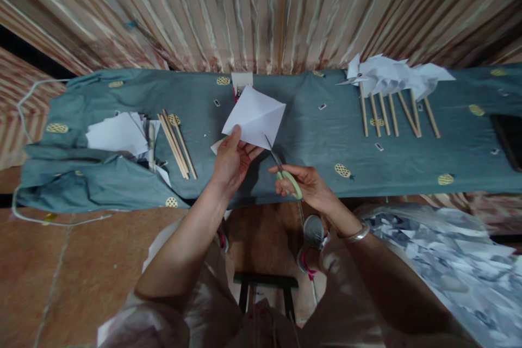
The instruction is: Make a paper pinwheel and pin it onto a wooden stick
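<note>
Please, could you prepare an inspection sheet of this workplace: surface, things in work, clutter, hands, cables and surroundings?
Surface: blue-green cloth with yellow prints, rumpled at left.
Things in work: creased white sheet; scissors, blade over its lower edge.
Clutter: paper stack and bare sticks at left; paper pinwheels on sticks at right; dark flat object, cut off by the picture edge.
Hands: left hand holds the sheet; right hand holds the scissors.
Cables: pale, cord-like line at the left end; cannot tell whether it is a cable.
Surroundings: ridged wall behind; paper heap at lower right.
</note>
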